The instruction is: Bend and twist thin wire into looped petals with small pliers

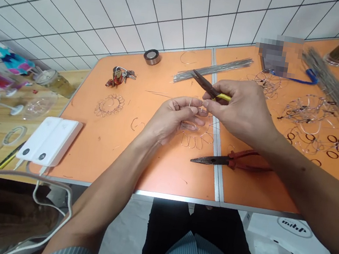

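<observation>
My left hand (180, 118) is closed, pinching a thin looped wire piece (197, 140) whose petal-like loops hang below the fingers. In my right hand (240, 108) a pair of yellow-handled pliers (206, 85) is gripped, its dark jaws pointing up and left. The right thumb and fingertip also meet the wire near the left fingertips; how they hold it is partly hidden. Just below the hands lies a pair of red-handled long-nose pliers (215, 160), its handles partly behind my right forearm. A ring of wire loops (109, 106) rests on the table to the left.
Straight wires (213, 70) lie near the wall beside a tape roll (152, 57). Keys (121, 77) sit at the left. Tangled wire pieces (308, 112), dark rings (332, 155) and a wire bundle (336, 87) occupy the right. White power banks (50, 140) stand at the left edge.
</observation>
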Available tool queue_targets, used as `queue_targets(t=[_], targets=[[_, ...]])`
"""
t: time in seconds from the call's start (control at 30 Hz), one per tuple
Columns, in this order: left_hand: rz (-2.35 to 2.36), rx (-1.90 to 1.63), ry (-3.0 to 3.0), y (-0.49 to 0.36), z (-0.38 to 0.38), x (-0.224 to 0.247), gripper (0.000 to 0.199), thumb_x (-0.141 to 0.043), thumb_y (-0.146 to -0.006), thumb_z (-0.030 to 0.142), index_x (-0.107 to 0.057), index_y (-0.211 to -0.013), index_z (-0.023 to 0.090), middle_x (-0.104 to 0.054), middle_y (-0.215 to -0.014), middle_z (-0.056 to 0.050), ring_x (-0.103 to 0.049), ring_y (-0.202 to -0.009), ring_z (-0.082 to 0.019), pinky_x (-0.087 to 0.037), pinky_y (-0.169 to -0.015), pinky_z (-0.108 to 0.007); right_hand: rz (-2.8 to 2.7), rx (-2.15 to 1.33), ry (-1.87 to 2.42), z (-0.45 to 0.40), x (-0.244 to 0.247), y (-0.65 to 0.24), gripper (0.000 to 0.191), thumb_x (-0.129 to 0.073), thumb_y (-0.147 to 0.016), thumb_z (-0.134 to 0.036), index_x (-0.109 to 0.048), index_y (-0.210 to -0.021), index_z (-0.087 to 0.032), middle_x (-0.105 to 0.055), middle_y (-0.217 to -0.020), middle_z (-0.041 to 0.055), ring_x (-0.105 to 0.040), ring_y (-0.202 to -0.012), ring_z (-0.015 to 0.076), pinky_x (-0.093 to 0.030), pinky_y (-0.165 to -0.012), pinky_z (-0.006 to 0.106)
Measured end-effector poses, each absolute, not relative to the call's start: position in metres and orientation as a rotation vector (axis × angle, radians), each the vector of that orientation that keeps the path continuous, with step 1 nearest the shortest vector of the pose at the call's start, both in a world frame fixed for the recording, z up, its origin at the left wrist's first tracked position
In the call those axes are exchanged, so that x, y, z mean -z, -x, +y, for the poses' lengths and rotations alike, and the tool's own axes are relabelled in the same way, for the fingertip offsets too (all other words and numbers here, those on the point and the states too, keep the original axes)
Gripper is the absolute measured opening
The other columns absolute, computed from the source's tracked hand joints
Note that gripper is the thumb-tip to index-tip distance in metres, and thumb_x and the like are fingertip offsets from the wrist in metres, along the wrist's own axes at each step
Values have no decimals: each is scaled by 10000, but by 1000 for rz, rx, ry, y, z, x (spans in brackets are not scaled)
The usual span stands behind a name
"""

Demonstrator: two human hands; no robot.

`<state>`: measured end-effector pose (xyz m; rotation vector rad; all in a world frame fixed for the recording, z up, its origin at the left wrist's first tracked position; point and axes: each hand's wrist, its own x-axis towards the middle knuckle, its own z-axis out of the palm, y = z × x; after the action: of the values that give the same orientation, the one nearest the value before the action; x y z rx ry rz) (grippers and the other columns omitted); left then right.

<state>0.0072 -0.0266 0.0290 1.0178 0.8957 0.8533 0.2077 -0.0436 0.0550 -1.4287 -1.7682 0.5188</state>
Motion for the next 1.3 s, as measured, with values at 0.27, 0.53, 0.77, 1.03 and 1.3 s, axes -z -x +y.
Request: queue_targets(t=[0.27,0.53,0.77,1.03,1.3], targets=[[902,-841,-1122,-5,-24,-23,412,-1005,-849,330,-776,-1163,195,-896,-1068,-64,-867,-824,-159,-608,-641,-193,-1773,-570,1403,-41,-53,-210,55,-876,-897,-293,-835,-877,-262,-740,-782,27,-700,-849,258,-496,-742,408],[925,-840,-1124,-6,-25,-24,376,-989,-861,320,-781,-1147,190,-902,-1077,-71,-853,-803,-147,-619,-644,-191,-1753,-614,1388,-41,-54,-210,94,-885,-906,-329,-841,-892,-247,-760,-819,38,-702,-843,257,-525,-762,417],[918,-827,-1129,-6,-25,-25,237,-929,-898,271,-801,-1073,174,-898,-1059,-74,-834,-753,-125,-605,-620,-179,-1762,-613,1358,-40,-53,-210,110,-879,-912,-337,-834,-890,-239,-737,-806,33,-697,-860,251,-505,-762,403],[903,-812,-1169,-3,-26,-26,313,-980,-886,430,-830,-990,175,-895,-1118,-92,-843,-801,-139,-616,-619,-183,-1773,-585,1380,-41,-57,-209,81,-873,-899,-293,-818,-849,-261,-715,-778,25,-692,-851,256,-477,-762,418],[887,-826,-1142,-3,-24,-23,370,-1035,-820,397,-838,-1040,173,-890,-1078,-77,-835,-797,-136,-623,-620,-184,-1805,-522,1424,-40,-52,-209,28,-852,-904,-284,-839,-883,-273,-737,-763,9,-676,-773,235,-463,-735,424]])
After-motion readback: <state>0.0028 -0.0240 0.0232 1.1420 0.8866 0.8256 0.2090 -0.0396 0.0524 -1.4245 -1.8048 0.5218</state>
